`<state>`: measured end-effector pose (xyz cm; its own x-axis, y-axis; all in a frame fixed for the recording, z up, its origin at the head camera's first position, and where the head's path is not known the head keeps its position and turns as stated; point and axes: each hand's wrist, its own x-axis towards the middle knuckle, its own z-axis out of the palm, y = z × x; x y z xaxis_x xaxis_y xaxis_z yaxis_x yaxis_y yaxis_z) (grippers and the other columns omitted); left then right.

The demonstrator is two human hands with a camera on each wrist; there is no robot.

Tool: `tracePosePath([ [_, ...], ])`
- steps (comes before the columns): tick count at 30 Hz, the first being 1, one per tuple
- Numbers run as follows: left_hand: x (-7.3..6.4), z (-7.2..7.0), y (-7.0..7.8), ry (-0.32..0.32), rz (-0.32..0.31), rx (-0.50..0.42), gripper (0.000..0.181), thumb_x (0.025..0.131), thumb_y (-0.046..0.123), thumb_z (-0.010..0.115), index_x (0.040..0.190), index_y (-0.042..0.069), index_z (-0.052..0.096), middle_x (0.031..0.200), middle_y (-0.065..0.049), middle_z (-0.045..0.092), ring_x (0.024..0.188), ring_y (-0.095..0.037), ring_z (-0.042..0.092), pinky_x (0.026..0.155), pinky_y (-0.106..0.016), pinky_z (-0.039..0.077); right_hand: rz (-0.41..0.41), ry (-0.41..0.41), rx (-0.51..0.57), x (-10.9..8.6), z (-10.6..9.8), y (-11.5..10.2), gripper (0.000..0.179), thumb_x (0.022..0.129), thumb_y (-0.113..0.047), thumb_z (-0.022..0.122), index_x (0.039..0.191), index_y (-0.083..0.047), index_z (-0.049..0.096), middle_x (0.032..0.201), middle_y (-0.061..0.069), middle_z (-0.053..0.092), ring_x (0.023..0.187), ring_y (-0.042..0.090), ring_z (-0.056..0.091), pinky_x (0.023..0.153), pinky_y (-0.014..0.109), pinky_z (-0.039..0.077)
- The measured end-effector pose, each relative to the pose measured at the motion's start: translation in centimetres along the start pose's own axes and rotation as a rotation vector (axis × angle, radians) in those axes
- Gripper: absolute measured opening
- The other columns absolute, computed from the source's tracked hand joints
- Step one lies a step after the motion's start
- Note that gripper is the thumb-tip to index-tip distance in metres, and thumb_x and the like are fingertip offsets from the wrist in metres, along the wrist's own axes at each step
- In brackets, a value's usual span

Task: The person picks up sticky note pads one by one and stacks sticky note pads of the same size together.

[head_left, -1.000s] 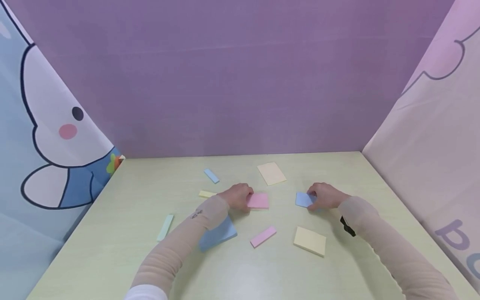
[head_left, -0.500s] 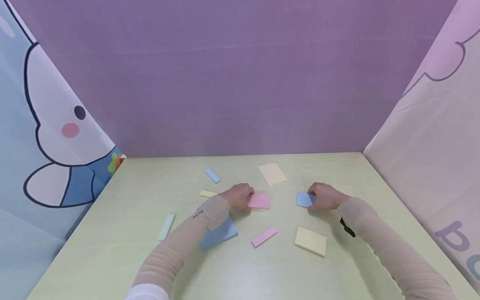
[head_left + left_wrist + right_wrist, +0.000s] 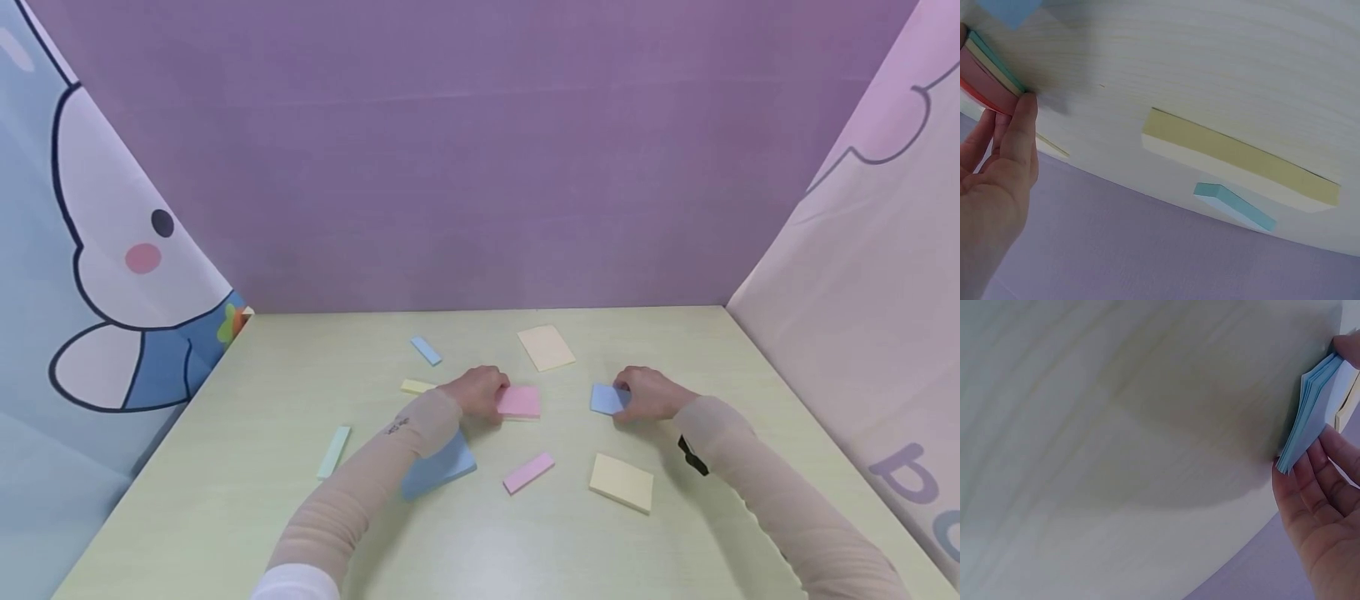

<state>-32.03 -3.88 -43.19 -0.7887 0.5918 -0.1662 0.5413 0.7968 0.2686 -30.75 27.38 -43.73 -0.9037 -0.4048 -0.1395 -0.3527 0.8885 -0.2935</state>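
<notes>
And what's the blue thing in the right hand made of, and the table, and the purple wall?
The blue pad: probably matte paper, since thin sheets separate along its edge.
The table: wood or a wood-look covering, slightly shiny, with grain lines.
The purple wall: maybe cloth, dull, with a faint crease.

The pad (image 3: 521,402) in my left hand (image 3: 480,393) is pink, layered with red, cream and teal; the block (image 3: 606,398) in my right hand (image 3: 648,393) is light blue. At six o'clock from the pink lies a lilac strip (image 3: 528,473). My tabletop (image 3: 487,554) is pale yellow-green, wood-grained. At twelve, the wall (image 3: 480,167) is purple; at ten, a panel (image 3: 22,225) shows a white, pink-cheeked cartoon figure (image 3: 112,225) on blue.
</notes>
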Motion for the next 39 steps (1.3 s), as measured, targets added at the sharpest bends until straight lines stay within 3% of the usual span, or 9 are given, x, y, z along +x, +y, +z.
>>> tracePosePath([
  [20, 0.5, 0.6, -0.5, 0.014, 0.009, -0.009, 0.05, 0.066, 0.019, 0.079, 0.111, 0.007, 0.061, 0.092, -0.001, 0.056, 0.082, -0.013, 0.049, 0.077, -0.023, 0.042, -0.012, 0.034, 0.031, 0.5, -0.3, -0.3, 0.054, 0.067, -0.032, 0.075, 0.106, 0.003, 0.06, 0.098, 0.009, 0.061, 0.086, 0.021, 0.055, 0.078, 0.039, 0.046],
  [39, 0.2, 0.4, -0.5, 0.02, 0.016, -0.023, 0.049, 0.066, 0.018, 0.078, 0.111, 0.006, 0.061, 0.091, -0.001, 0.056, 0.08, -0.013, 0.048, 0.075, -0.023, 0.042, -0.076, 0.079, 0.025, 1.2, -1.3, -2.8, 0.05, 0.068, -0.029, 0.074, 0.105, 0.002, 0.06, 0.097, 0.009, 0.061, 0.084, 0.02, 0.054, 0.077, 0.037, 0.045],
])
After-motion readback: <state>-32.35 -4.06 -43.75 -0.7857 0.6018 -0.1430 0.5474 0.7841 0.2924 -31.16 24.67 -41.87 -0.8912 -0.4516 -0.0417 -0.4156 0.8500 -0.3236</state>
